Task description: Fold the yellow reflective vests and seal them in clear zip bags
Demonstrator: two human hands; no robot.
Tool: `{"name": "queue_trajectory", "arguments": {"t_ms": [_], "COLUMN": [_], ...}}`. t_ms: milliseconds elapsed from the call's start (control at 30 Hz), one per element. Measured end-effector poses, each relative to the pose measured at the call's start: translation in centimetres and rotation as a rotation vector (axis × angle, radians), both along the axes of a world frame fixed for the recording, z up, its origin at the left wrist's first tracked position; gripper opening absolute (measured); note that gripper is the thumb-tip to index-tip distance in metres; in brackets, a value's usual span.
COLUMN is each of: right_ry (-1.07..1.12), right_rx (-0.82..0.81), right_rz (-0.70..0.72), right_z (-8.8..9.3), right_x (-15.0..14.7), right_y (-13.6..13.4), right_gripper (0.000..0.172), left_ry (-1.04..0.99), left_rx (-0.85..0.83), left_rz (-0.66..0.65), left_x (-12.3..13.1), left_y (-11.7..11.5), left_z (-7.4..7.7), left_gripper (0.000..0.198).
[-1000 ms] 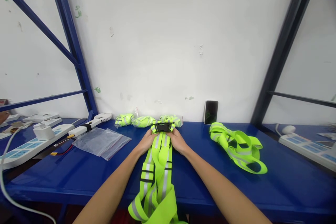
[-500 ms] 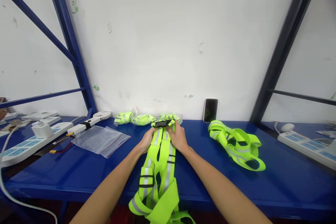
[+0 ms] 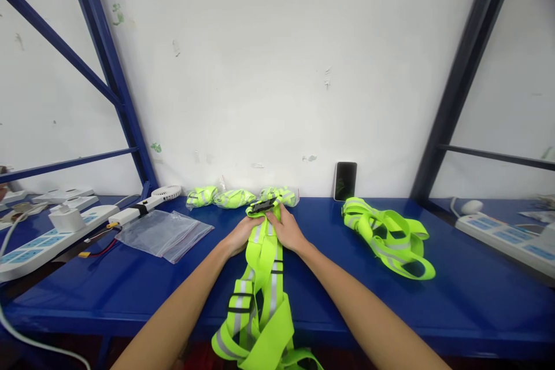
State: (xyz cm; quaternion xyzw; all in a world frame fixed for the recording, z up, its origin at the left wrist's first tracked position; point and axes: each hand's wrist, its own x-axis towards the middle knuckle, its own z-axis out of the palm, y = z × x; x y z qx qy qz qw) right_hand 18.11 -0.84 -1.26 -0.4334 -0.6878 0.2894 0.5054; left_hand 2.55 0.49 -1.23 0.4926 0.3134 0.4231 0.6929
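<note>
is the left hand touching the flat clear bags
No, the left hand holds the green strap by the black buckle, the flat bags lying apart.

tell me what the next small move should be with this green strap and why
Probably slide the right hand down the green strap to gather its loose loops, while the left hand holds the end by the black buckle: both hands grip near that buckle, and the lower loops lie slack, reaching past the blue table's front edge.
</note>
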Motion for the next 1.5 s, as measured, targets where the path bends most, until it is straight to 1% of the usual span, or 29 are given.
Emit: {"name": "queue_trajectory", "arguments": {"t_ms": [100,200,267,333,367,433,500,567,600,700,800,867,933,1033,1133,1233,1300,1367,1467,1500], "right_ry": [-0.013,0.035,0.102,0.19,0.233,0.322,0.423,0.539,0.591,0.691,0.735,0.737,0.711,0.64,0.599,0.59,0.568,0.569,0.647,0.686], "right_rx": [-0.059,-0.064,-0.081,-0.15,-0.2,-0.306,-0.394,-0.454,-0.472,-0.496,-0.501,-0.506,-0.502,-0.426,-0.338,-0.241,-0.186,-0.222,-0.394,-0.442], "right_rz": [0.043,0.086,0.183,0.28,0.295,0.254,0.195,0.197,0.213,0.24,0.259,0.267,0.262,0.248,0.224,0.229,0.249,0.299,0.406,0.413], "right_z": [0.1,0.3,0.4,0.4,0.2,-0.1,-0.4,-0.3,-0.2,0.5,0.8,0.6,0.2,-0.4,-0.6,-0.5,-0.4,-0.3,-0.1,0.0], "right_x": [-0.2,-0.5,-0.6,-0.6,-0.6,-0.7,-0.9,-1.1,-1.2,-1.2,-1.0,-0.9,-0.9,-0.9,-1.0,-1.2,-1.4,-1.5,-1.7,-1.7], "right_y": [-0.2,-0.3,-0.2,0.0,0.1,0.5,0.8,0.8,0.7,0.3,0.1,0.2,0.4,0.7,0.9,0.9,0.7,0.4,0.1,0.0], "right_gripper": [0.04,0.035,0.036,0.043,0.046,0.045,0.037,0.029,0.028,0.039,0.045,0.051,0.058,0.064,0.057,0.047,0.044,0.049,0.061,0.063], "left_ry": [0.021,0.068,0.113,0.163,0.185,0.218,0.239,0.242,0.236,0.177,0.117,0.1,0.041,-0.106,-0.167,-0.14,-0.111,-0.117,-0.168,-0.181], "left_rx": [0.064,0.171,0.232,0.277,0.301,0.347,0.366,0.343,0.317,0.205,0.099,0.067,0.069,0.079,0.032,-0.058,-0.109,-0.125,-0.113,-0.107], "left_rz": [0.07,0.171,0.19,0.198,0.213,0.26,0.298,0.308,0.303,0.265,0.221,0.2,0.156,0.048,-0.023,-0.071,-0.083,-0.078,-0.063,-0.045], "left_x": [-0.2,-0.6,-0.8,-0.8,-0.8,-0.7,-0.6,-0.6,-0.7,-1.0,-1.5,-1.6,-1.5,-1.1,-0.9,-1.3,-1.7,-2.1,-2.3,-2.3], "left_y": [0.6,1.0,1.2,1.2,1.2,1.2,1.2,1.4,1.5,1.8,2.0,1.8,1.4,0.6,0.2,0.3,0.5,0.6,0.6,0.6], "left_z": [-0.4,-0.6,-0.6,-0.5,-0.5,-0.4,-0.3,-0.4,-0.5,-0.9,-1.3,-1.3,-0.9,0.0,0.7,1.1,1.2,1.3,1.3,1.3], "left_gripper": [0.043,0.045,0.045,0.044,0.044,0.042,0.037,0.032,0.031,0.03,0.026,0.027,0.036,0.053,0.062,0.064,0.062,0.058,0.049,0.045]}}
